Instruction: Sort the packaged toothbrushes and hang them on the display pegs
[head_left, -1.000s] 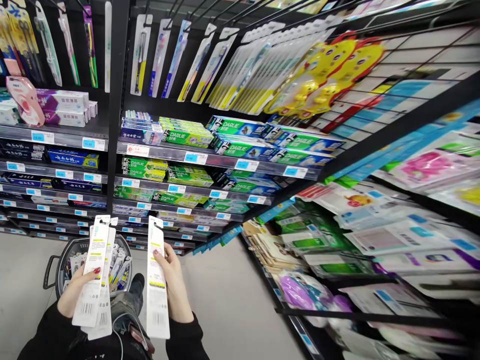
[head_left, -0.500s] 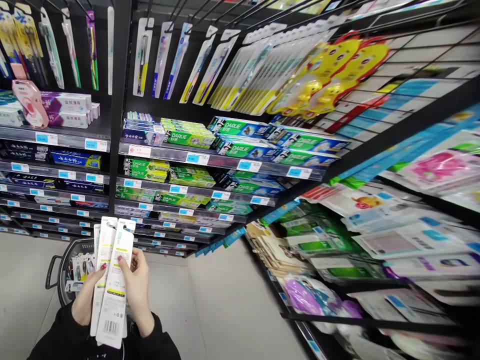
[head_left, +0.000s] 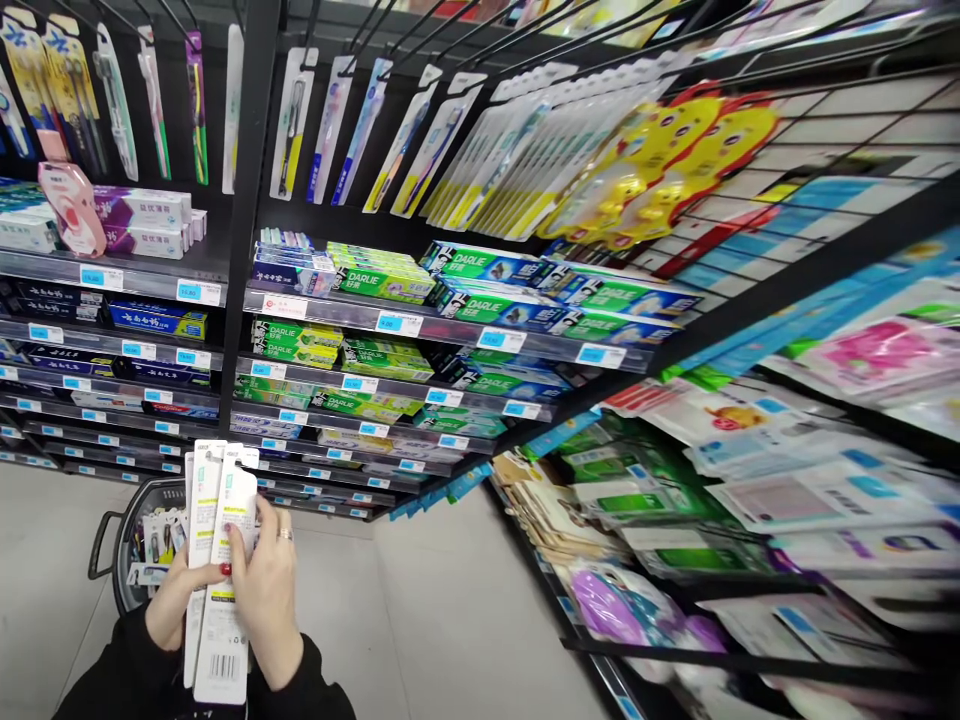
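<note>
Several toothbrush packs (head_left: pixel 223 630) stand upright in front of my body, fanned a little, with their printed white backs and a barcode facing me. My left hand (head_left: pixel 169 603) is closed around them from the left, its thumb lying across the front. From the right, my right hand (head_left: pixel 268 590) grips the front pack, thumb on its face and fingers along the edge; a ring shows on one finger. The brushes themselves are hidden behind the card backs. Just behind my left hand is a dark shopping basket (head_left: pixel 124 560) with packaged toothbrushes in it.
Ahead stands a shelf rack (head_left: pixel 450 322) of boxed toothpaste. Hanging toothbrush packs (head_left: pixel 480 150) fill the hooks above. A pink bottle (head_left: pixel 73 208) is on the left shelf. Along the right runs a rack of bagged goods (head_left: pixel 690 540). Grey floor (head_left: pixel 442 610) lies between.
My left thumb has slid across to the front pack. My right hand has turned so its back and ring show more. The packs have shifted slightly left and closer together.
</note>
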